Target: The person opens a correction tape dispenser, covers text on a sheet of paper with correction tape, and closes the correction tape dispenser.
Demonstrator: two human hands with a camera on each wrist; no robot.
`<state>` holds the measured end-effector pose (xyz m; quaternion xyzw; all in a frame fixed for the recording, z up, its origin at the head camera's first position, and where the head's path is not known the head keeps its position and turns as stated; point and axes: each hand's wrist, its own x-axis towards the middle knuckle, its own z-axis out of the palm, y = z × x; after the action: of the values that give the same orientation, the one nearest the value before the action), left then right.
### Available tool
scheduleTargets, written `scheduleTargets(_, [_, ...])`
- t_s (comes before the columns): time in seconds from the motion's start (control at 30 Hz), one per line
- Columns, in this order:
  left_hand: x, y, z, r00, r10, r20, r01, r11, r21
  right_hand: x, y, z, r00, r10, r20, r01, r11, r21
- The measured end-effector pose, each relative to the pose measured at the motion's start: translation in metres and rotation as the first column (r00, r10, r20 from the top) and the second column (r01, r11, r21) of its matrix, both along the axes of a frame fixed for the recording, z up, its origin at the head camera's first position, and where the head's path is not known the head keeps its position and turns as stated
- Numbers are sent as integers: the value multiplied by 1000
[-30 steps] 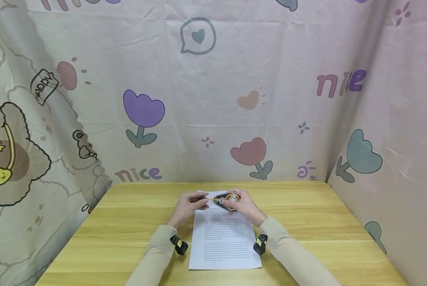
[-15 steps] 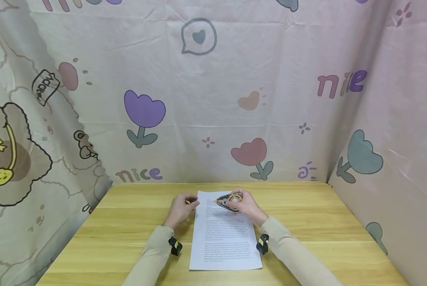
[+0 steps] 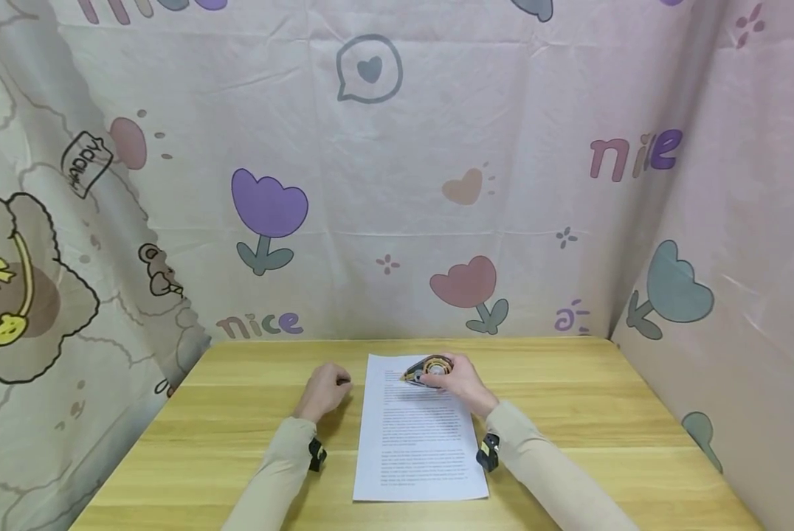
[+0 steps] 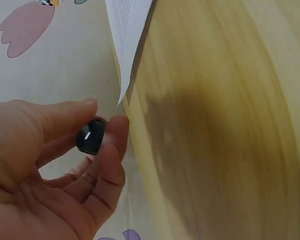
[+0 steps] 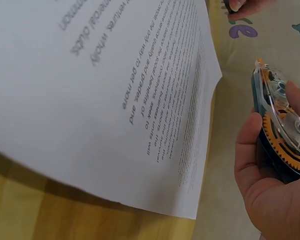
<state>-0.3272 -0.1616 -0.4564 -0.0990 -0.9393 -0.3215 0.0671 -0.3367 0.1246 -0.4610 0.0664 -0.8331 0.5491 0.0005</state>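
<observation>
A correction tape [image 3: 432,368] with a clear body and orange toothed wheels is gripped by my right hand [image 3: 465,385] over the top part of a printed sheet [image 3: 420,450]. Its orange tip points left, uncovered, as the right wrist view also shows on the tape [image 5: 277,117]. Left of the sheet, my left hand [image 3: 324,392] pinches a small dark cap [image 4: 90,138] between thumb and fingers. In the head view most of that cap is hidden by the hand.
The sheet lies on a light wooden table [image 3: 556,435], its far corners slightly raised. A printed cloth [image 3: 384,162] hangs behind the table and along both sides. Each wrist carries a small black camera [image 3: 488,451].
My left hand has drawn the cap away from the correction tape's tip and moved left, off the sheet. The right hand holds the tape in nearly the same place, its tip tilted slightly lower.
</observation>
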Motion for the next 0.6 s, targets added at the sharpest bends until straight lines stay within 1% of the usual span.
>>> scheduleTargets(0.1, [0, -3, 0, 1000, 26, -7, -26, 998, -52, 0, 0, -1, 1000, 8, 1, -8, 1000, 3])
scheduleTargets(0.2, [0, -9, -2, 999, 40, -25, -43, 993, -108, 0, -1, -2, 1000, 0, 14, 0, 1000, 0])
scheduleTargets(0.27, [0, -14, -2, 998, 50, -24, -53, 989, -136, 1, -1, -1, 1000, 1, 22, -1, 1000, -4])
scheduleTargets(0.37, [2, -21, -1, 998, 66, -7, -66, 986, -151, 1, -2, 0, 999, 13, 30, -12, 1000, -17])
scheduleTargets(0.43, [2, -25, -2, 997, 79, 4, -77, 986, -147, 2, -2, 1, 999, 21, 26, -20, 999, -25])
scheduleTargets(0.6, [1, -32, -3, 994, 108, 24, -103, 984, -142, 3, -2, 0, 999, 14, 30, -13, 999, -30])
